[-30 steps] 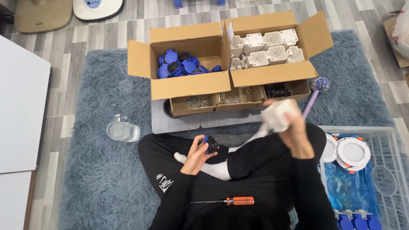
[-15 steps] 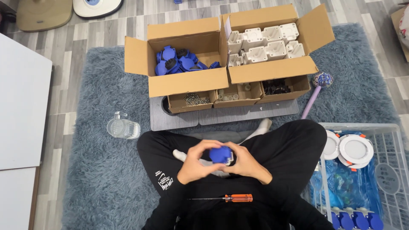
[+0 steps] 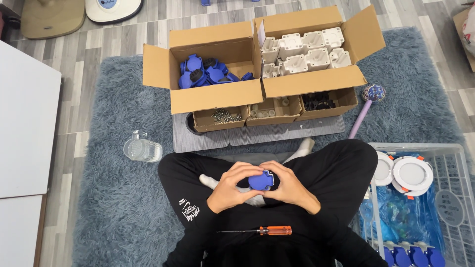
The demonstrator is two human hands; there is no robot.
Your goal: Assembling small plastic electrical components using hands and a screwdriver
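Single head view, steep downward, close over lap.

Bright, even indoor light; sharp, soft shadows

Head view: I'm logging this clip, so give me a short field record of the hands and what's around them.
left hand: grips blue part
right hand: grips the same blue part
lap: orange-handled screwdriver
left box: blue parts
right box: white parts
rug: clear bottle
right side: wire basket with round white lights
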